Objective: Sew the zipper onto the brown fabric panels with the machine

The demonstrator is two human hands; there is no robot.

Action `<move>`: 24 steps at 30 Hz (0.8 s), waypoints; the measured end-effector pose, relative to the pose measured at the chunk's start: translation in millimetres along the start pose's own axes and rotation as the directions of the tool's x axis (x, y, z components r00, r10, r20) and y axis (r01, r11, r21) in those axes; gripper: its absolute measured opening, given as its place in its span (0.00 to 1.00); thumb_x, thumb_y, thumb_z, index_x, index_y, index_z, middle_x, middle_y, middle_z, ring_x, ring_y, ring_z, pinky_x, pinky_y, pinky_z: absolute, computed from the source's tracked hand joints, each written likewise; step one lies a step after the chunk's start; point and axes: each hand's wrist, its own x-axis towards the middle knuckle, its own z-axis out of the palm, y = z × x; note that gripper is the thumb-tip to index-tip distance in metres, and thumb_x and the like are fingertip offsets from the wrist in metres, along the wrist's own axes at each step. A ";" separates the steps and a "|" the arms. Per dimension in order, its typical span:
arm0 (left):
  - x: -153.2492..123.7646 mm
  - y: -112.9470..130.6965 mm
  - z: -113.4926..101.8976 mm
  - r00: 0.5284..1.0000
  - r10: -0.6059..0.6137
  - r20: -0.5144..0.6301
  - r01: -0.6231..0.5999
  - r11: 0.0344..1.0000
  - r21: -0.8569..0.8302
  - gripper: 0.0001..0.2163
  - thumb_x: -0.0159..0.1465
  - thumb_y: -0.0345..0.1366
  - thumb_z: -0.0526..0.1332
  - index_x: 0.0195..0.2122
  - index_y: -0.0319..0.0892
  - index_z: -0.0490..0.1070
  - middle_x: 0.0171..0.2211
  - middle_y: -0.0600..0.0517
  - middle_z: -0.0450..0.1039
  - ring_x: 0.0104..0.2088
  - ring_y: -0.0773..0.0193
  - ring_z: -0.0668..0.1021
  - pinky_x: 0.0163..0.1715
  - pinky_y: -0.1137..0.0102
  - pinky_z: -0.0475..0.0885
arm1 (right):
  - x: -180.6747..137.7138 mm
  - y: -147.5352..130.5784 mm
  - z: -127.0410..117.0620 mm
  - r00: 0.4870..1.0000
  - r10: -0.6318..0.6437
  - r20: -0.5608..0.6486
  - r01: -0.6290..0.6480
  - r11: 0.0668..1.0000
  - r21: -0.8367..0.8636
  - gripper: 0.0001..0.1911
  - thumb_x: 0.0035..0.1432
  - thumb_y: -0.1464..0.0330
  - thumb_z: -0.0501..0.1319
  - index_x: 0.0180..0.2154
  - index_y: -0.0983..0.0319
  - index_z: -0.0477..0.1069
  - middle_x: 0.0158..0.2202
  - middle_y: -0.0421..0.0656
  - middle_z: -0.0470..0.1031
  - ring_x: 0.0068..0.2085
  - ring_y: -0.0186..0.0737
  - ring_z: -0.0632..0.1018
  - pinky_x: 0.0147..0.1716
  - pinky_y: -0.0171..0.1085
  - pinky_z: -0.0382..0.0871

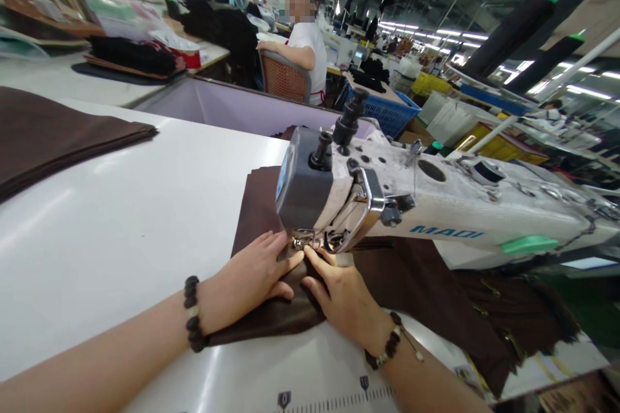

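Note:
Under the head of a white sewing machine (411,206) lies a piece of dark brown fabric (261,200), its far end spreading right beneath the machine arm. My left hand (252,281) rests on the fabric left of the presser foot (299,242), fingers stretched out and spread. Just in front of the foot, my right hand (341,290) presses on the fabric with its index finger extended and thumb apart. The fingertips of both hands nearly meet near the needle area. The needle itself is too small to make out.
A stack of brown fabric (62,135) lies on the white table (121,226) at left. More brown pieces with zip pulls (504,310) lie at right. A printed ruler (334,400) runs along the near edge. Beyond, a person (310,45) sits near a blue crate (382,113).

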 end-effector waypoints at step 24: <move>3.6 -5.5 -2.6 1.000 0.013 0.015 -0.012 0.999 -0.032 0.21 0.63 0.47 0.60 0.52 0.39 0.69 0.44 0.41 0.70 0.42 0.53 0.71 0.43 0.62 0.67 | 5.7 -1.6 0.9 0.999 0.043 -0.022 -0.044 0.996 -0.083 0.24 0.62 0.69 0.57 0.59 0.64 0.63 0.55 0.52 0.69 0.56 0.49 0.70 0.54 0.49 0.66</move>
